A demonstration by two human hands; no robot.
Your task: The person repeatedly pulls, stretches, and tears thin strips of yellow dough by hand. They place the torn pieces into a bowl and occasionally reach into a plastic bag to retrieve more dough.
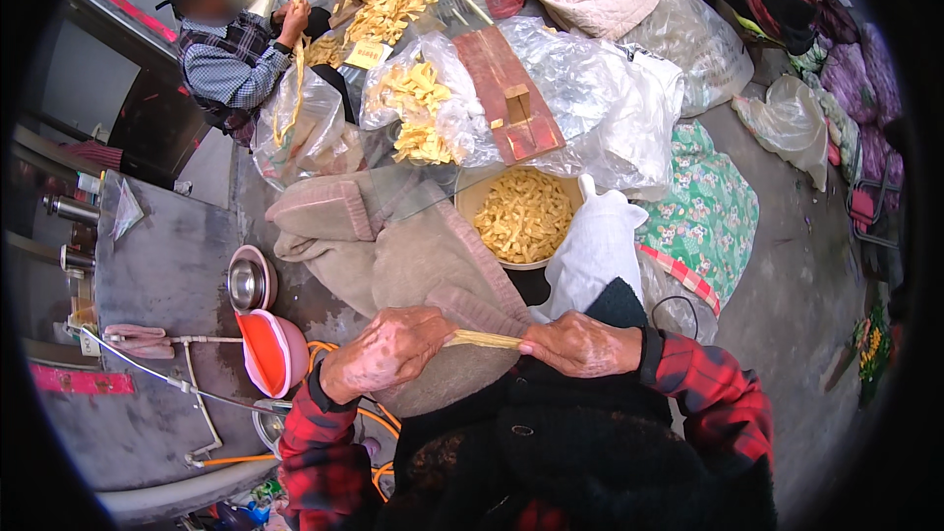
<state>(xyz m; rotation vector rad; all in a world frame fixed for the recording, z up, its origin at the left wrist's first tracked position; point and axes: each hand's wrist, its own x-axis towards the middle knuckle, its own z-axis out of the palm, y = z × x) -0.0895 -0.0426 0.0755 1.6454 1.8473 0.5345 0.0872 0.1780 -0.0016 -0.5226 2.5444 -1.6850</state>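
Observation:
Between my two hands a short pale-yellow strip (pixel 485 340) is held level, one end in each. My left hand (pixel 394 349) grips its left end, the fingertips curled over it. The thumb and fingers of my right hand (pixel 582 345) pinch the other end. Below the strip, a brown cloth with pink ribbed edges (pixel 413 258) covers my lap. Just beyond stands a round tub (pixel 463 200) filled with small folded yellow pieces (pixel 525 217). A white cloth (pixel 590 251) hangs over the tub's right side.
A glass-topped table (pixel 391 188) ahead bears plastic bags of yellow strips (pixel 420 88) and a red wooden board (pixel 509 96) with an upright block. At the left sits a person (pixel 236 66) holding a long strip. Pink basins (pixel 284 354) and an orange hose (pixel 380 420) lie left of me.

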